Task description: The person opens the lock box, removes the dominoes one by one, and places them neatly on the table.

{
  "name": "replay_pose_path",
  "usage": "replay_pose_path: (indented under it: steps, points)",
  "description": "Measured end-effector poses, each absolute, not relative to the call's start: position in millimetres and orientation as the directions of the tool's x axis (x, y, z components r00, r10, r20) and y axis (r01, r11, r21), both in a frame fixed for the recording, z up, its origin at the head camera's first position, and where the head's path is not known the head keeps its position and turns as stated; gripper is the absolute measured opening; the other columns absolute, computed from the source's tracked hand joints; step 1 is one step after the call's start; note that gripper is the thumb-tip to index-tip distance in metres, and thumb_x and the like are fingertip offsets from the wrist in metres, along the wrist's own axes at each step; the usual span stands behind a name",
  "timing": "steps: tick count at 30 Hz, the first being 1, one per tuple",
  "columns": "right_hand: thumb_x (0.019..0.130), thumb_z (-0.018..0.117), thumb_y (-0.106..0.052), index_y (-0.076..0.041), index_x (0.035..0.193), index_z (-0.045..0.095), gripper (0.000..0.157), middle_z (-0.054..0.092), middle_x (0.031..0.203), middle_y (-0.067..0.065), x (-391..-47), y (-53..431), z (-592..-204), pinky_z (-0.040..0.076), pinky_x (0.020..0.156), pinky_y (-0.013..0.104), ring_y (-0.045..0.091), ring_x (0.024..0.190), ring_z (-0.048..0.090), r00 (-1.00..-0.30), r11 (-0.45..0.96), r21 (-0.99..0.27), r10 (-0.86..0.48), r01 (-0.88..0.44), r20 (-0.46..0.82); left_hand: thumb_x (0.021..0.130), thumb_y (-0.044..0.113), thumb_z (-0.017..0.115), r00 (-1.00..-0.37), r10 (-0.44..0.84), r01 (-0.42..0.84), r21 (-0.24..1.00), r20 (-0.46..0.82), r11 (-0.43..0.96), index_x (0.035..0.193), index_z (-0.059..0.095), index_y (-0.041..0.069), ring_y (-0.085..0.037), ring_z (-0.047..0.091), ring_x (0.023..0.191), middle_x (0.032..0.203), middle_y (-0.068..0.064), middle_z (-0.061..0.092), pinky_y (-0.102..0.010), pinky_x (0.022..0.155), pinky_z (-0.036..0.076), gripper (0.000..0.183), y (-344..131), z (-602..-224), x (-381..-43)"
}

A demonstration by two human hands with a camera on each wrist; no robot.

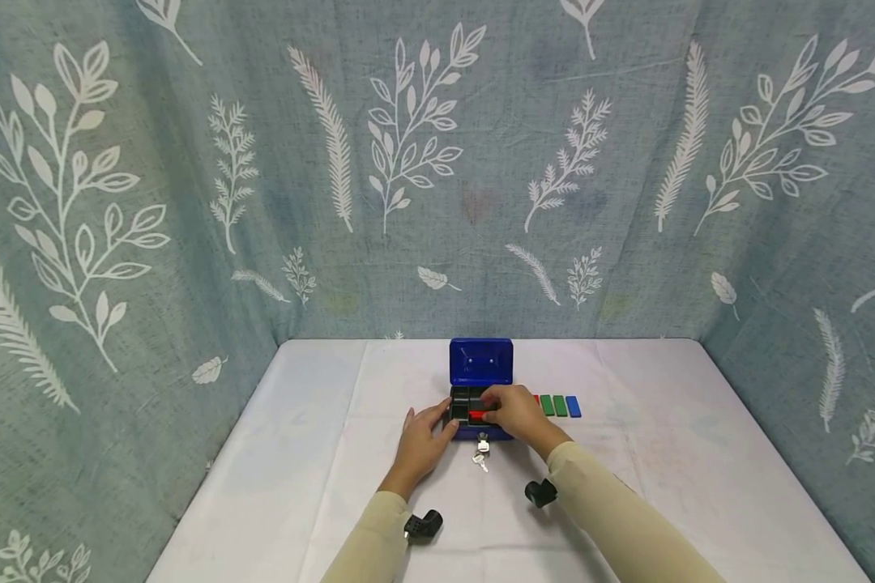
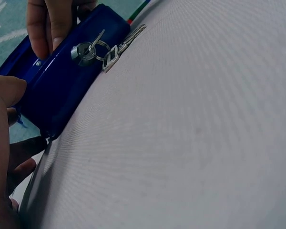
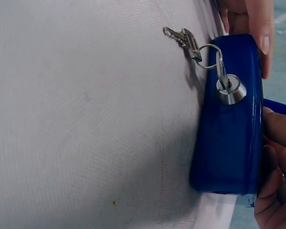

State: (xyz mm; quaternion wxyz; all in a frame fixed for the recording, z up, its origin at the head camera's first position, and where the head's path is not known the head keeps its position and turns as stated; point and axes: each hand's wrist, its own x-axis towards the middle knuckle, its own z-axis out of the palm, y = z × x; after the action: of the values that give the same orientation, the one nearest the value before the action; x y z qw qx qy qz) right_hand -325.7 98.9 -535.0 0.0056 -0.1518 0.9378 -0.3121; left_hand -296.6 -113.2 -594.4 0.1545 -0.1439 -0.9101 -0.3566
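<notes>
A blue metal cash box stands on the table with its lid raised and a dark divided tray inside. My left hand rests against the box's left end, thumb at its rim and fingers extended along the side. Over the tray, my right hand has thumb and fingers bent at a red block and pinches its right end; the fingers partly hide it. A key sits in the front lock, and a second key hangs from its ring onto the cloth.
Right of the box lie two green blocks and a blue block, with another red block partly behind my right hand. Black wrist devices are on both forearms. A patterned curtain surrounds the white table.
</notes>
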Motion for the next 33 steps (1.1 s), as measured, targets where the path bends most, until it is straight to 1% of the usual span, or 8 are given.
replay_pose_path:
  steps: [7, 15, 23, 28, 33]
  points:
    - [0.085, 0.076, -0.018, -0.014, 0.104, 0.072, 0.02, 0.068, 0.089, -0.007, -323.4, 99.2, -533.7, 0.052, 0.088, 0.039, 0.014, 0.09, 0.062, -0.951, 0.772, -0.565, -0.298, -0.29, 0.081, 0.094, 0.041, 0.059, -0.914, 0.148, 0.366, 0.607, 0.378, 0.705, 0.138, 0.057, 0.017, -0.024, 0.054, 0.123, 0.129, -0.005, 0.062, -0.058, 0.113, 0.016, 0.05, -112.3, -595.5, -295.9]
    - [0.082, 0.078, -0.014, -0.014, 0.104, 0.073, 0.022, 0.068, 0.093, -0.005, -322.0, 100.9, -535.8, 0.053, 0.081, 0.037, 0.014, 0.086, 0.061, -0.932, 0.748, -0.565, -0.339, -0.348, 0.124, 0.094, 0.04, 0.059, -0.913, 0.143, 0.365, 0.607, 0.383, 0.706, 0.138, 0.058, 0.018, -0.024, 0.054, 0.123, 0.128, -0.005, 0.063, -0.058, 0.113, 0.016, 0.05, -112.4, -597.6, -295.6]
    - [0.086, 0.075, -0.015, -0.02, 0.097, 0.075, 0.012, 0.071, 0.094, -0.007, -319.9, 103.4, -537.8, 0.054, 0.085, 0.036, 0.012, 0.092, 0.064, -0.923, 0.725, -0.582, -0.361, -0.369, 0.136, 0.094, 0.041, 0.059, -0.906, 0.15, 0.377, 0.597, 0.395, 0.708, 0.138, 0.057, 0.017, -0.024, 0.054, 0.123, 0.128, -0.004, 0.063, -0.059, 0.113, 0.017, 0.05, -113.0, -598.3, -297.4]
    - [0.087, 0.074, -0.015, -0.019, 0.097, 0.076, 0.011, 0.071, 0.093, -0.007, -317.9, 104.7, -534.9, 0.055, 0.083, 0.035, 0.011, 0.089, 0.063, -0.924, 0.725, -0.587, -0.365, -0.36, 0.115, 0.094, 0.042, 0.058, -0.912, 0.148, 0.369, 0.61, 0.382, 0.702, 0.139, 0.057, 0.019, -0.024, 0.053, 0.124, 0.131, -0.003, 0.061, -0.058, 0.113, 0.016, 0.05, -113.0, -597.2, -297.7]
    - [0.088, 0.073, -0.015, -0.019, 0.099, 0.076, 0.013, 0.071, 0.095, -0.007, -317.3, 105.1, -533.1, 0.054, 0.084, 0.034, 0.012, 0.092, 0.064, -0.924, 0.734, -0.575, -0.366, -0.36, 0.112, 0.094, 0.043, 0.058, -0.921, 0.145, 0.352, 0.611, 0.362, 0.709, 0.139, 0.056, 0.021, -0.022, 0.052, 0.126, 0.132, -0.001, 0.061, -0.056, 0.115, 0.015, 0.051, -113.0, -596.1, -297.6]
